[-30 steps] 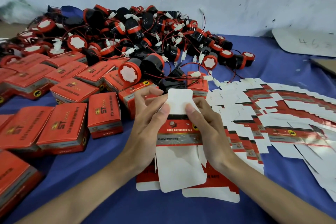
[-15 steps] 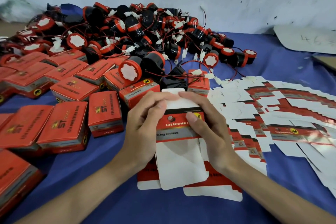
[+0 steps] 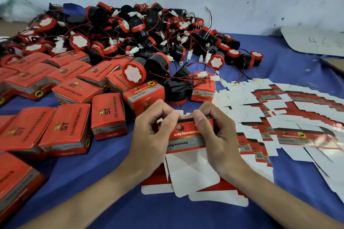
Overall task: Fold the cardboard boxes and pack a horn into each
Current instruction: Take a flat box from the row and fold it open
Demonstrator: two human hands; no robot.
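Both hands hold one red-and-white cardboard box [image 3: 188,139] in the middle of the view, part folded, its white flap hanging toward me. My left hand [image 3: 150,135] grips its left side, thumb on the top edge. My right hand [image 3: 217,135] grips the right side the same way. The far flap is bent down behind my fingers. A big pile of black-and-red horns [image 3: 141,39] with red wires lies at the back. One horn [image 3: 134,73] with a white face rests on closed boxes just beyond my hands.
Several closed red boxes [image 3: 72,124] fill the left of the blue cloth [image 3: 96,188]. Flat unfolded box blanks [image 3: 290,117] spread across the right. More blanks [image 3: 216,195] lie under my hands. A white board [image 3: 314,41] leans at the far right by the wall.
The box's upright white top flap has been folded down and away under my fingers. Both hands closed in over the top edge of the box.
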